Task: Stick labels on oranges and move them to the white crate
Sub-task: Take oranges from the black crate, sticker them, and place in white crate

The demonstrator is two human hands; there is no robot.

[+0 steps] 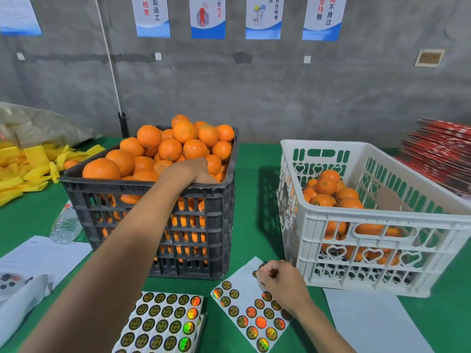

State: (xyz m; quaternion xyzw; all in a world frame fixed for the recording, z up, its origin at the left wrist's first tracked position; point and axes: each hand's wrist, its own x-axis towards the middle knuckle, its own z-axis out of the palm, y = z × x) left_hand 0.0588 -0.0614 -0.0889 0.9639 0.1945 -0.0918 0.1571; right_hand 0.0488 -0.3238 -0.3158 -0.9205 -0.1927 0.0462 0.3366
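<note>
A black crate (153, 189) heaped with oranges (170, 149) stands in the middle of the green table. My left hand (197, 170) reaches over its near rim, down among the oranges; its fingers are hidden. The white crate (318, 225) at the right holds several oranges (328, 189) at its bottom. In front of it lies a partly used sheet of round holographic labels (244, 301). My right hand (280, 281) rests on that sheet's far corner, fingertips pinching at a label there. A fuller label sheet (163, 322) lies at the front centre.
Yellow net sleeves (30, 169) and a sack pile up at the back left. A plastic bottle (66, 222) and papers (38, 258) lie left of the black crate. A blank white sheet (369, 319) lies at the front right. Red flat boxes (443, 154) are stacked far right.
</note>
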